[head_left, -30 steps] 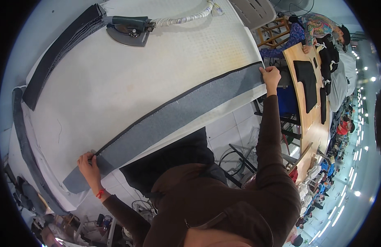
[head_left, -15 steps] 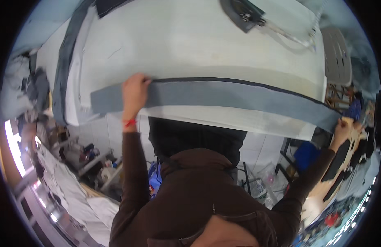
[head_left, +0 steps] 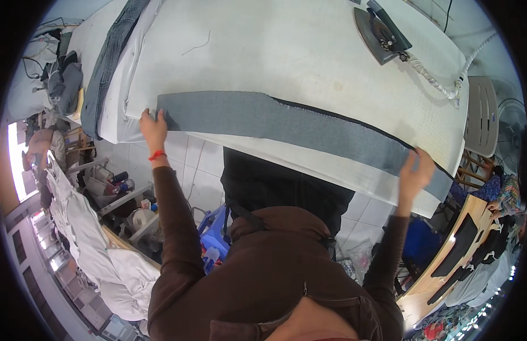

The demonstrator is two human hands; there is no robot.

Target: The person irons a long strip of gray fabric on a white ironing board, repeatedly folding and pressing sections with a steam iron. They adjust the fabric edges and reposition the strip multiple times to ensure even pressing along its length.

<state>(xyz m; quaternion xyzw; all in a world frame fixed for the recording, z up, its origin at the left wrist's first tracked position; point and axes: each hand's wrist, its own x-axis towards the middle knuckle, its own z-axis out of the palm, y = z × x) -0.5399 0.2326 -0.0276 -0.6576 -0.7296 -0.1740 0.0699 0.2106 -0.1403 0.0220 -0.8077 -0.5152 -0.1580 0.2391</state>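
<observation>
A long grey-blue fabric strip (head_left: 309, 125) lies across the white-covered table (head_left: 246, 62) in front of me. A dark band runs along its far edge from the middle to the right end. My left hand (head_left: 154, 128) is at the strip's left end, thumb and finger apart, nothing visible between them. Toward the right end, my right hand (head_left: 416, 175) rests on the strip with its fingers spread near the dark edge. An iron (head_left: 383, 34) with a white-wrapped cord sits at the far right of the table.
Dark folded denim (head_left: 107, 74) runs along the table's left side, and a loose thread (head_left: 198, 44) lies on the cover. A grey plastic chair (head_left: 480, 113) stands at the right. Behind it is a wooden-topped table (head_left: 445, 256) with black pieces. White cloth (head_left: 93, 244) is heaped at lower left.
My left hand has moved left to the strip's end and opened. My right hand has let go of the right tip and moved left onto the strip. The view has shifted.
</observation>
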